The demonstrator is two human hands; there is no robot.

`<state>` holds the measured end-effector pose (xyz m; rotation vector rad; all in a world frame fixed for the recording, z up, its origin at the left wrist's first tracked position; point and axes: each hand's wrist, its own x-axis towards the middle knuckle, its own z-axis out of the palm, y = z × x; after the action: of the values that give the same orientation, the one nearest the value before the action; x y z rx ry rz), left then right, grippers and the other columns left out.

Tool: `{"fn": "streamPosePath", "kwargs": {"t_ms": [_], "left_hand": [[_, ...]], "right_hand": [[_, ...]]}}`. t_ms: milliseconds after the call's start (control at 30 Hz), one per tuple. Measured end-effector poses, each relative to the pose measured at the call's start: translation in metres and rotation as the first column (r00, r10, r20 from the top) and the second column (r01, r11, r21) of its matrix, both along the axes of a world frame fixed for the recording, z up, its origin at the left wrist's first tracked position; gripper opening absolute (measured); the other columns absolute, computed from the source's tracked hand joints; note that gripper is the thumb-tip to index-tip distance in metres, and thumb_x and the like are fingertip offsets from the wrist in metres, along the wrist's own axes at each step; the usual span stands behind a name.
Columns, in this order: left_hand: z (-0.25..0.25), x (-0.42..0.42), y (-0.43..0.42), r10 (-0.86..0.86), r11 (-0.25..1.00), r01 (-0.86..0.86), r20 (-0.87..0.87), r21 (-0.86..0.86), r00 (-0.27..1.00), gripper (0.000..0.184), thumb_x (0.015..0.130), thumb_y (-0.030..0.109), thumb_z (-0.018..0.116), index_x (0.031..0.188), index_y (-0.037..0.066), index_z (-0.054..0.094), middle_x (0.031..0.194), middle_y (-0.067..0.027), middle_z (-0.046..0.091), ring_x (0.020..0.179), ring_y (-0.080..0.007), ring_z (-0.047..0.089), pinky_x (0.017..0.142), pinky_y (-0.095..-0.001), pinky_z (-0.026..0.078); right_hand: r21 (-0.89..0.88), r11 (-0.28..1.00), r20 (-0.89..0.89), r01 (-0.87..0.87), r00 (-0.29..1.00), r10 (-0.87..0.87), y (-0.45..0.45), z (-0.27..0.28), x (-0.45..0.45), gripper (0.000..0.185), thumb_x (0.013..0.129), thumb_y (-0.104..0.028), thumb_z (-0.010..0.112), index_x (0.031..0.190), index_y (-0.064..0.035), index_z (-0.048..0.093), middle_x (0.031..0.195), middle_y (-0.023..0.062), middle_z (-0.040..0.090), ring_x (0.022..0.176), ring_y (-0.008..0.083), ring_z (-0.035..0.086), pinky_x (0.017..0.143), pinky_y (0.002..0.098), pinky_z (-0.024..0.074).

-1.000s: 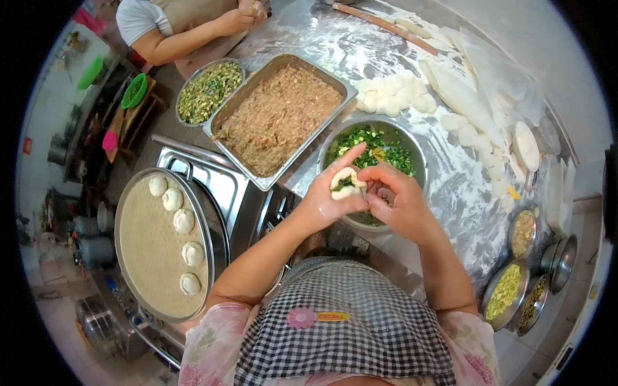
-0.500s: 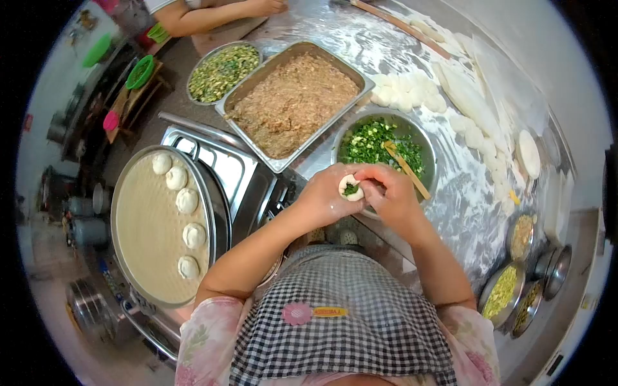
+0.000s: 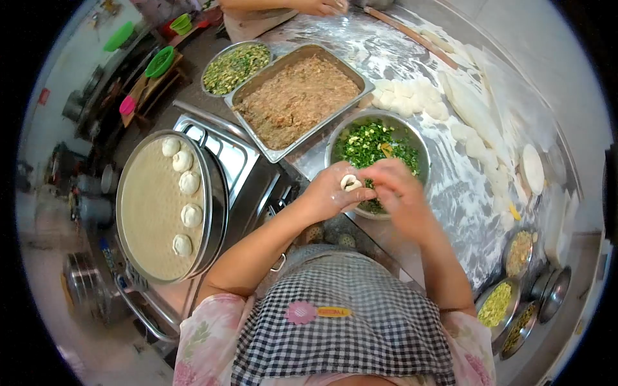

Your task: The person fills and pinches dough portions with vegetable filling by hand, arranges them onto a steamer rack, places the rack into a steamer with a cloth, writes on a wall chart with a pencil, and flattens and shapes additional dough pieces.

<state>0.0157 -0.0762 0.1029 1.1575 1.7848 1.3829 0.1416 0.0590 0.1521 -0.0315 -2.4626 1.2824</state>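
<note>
My left hand (image 3: 325,192) cups a small filled bun (image 3: 351,183) whose pleated dough rim is gathered round a narrow opening. My right hand (image 3: 400,196), a little blurred, has its fingertips closed at the bun's right edge. Both hands are over the near rim of a steel bowl (image 3: 426,151) of chopped greens (image 3: 370,145) with yellowish bits. A yellow spatula (image 3: 386,149) sticks up from the greens, mostly hidden behind my right hand.
Left stands a round steamer (image 3: 145,212) with several shaped buns (image 3: 189,183). Beyond are a tray of minced filling (image 3: 299,96) and a bowl of green filling (image 3: 237,67). Dough rounds (image 3: 409,98) and a rolling pin (image 3: 412,35) lie on the floured table. A co-worker's hand (image 3: 322,6) is at the far edge.
The bun's opening has narrowed and the greens inside no longer show. My right hand has shifted over the spatula handle. The view has turned slightly; the co-worker's arm is farther right.
</note>
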Motion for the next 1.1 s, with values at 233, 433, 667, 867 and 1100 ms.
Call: {"fn": "streamPosePath", "kwargs": {"t_ms": [233,433,667,867,1100], "left_hand": [[-0.032,0.029,-0.022,0.141,0.97,-0.24,0.695,0.047,0.705,0.025,0.089,0.024,0.047,0.079,0.005,0.059,0.087,-0.0105,0.063,0.081,-0.0199,0.059,0.072,-0.0334,0.047],[-0.066,0.073,-0.096,0.393,0.787,-0.586,0.889,-0.193,0.235,0.04,0.093,0.042,0.045,0.076,0.006,0.053,0.087,-0.0132,0.062,0.08,-0.0231,0.06,0.068,-0.0362,0.05],[-0.035,0.019,-0.244,0.356,0.32,-0.941,0.934,-0.111,0.011,0.033,0.095,0.035,0.037,0.08,0.008,0.049,0.088,-0.0157,0.06,0.082,-0.0273,0.059,0.072,-0.0394,0.051],[-0.035,-0.082,-0.363,0.845,0.505,-0.861,0.169,0.057,0.507,0.029,0.094,0.03,0.044,0.095,0.004,0.056,0.105,-0.012,0.058,0.092,-0.0211,0.056,0.083,-0.0339,0.045],[-0.077,-0.14,-0.418,0.43,0.784,-0.599,-0.555,-0.161,0.712,0.052,0.086,0.028,0.054,0.133,0.01,0.041,0.135,-0.0151,0.041,0.127,-0.0338,0.033,0.106,-0.0399,0.027]], "right_hand": [[-0.528,0.817,0.347,0.233,0.937,-0.043,0.02,-0.022,0.035,0.026,0.084,-0.006,0.049,0.106,0.0015,0.061,0.088,0.0052,0.061,0.072,0.0115,0.054,0.063,0.0229,0.0439],[-0.579,0.809,0.573,0.1,0.756,0.317,-0.03,-0.073,0.039,0.024,0.084,-0.006,0.051,0.104,0.0019,0.061,0.085,0.0056,0.062,0.07,0.0106,0.054,0.062,0.0233,0.0443],[-0.607,0.791,0.608,-0.079,0.595,0.526,-0.082,-0.075,0.016,0.023,0.084,-0.006,0.051,0.103,0.0017,0.061,0.085,0.0063,0.063,0.072,0.0107,0.056,0.062,0.023,0.045],[-0.56,0.824,0.625,-0.088,0.609,0.489,-0.147,-0.076,-0.032,0.023,0.083,-0.005,0.05,0.102,0.0018,0.061,0.085,0.0059,0.062,0.071,0.0106,0.055,0.062,0.0222,0.0444],[-0.353,0.863,0.501,-0.361,0.706,0.501,-0.259,-0.072,-0.134,0.023,0.085,-0.003,0.053,0.107,-0.0008,0.06,0.092,0.0101,0.064,0.077,0.0166,0.061,0.068,0.029,0.0477]]}}
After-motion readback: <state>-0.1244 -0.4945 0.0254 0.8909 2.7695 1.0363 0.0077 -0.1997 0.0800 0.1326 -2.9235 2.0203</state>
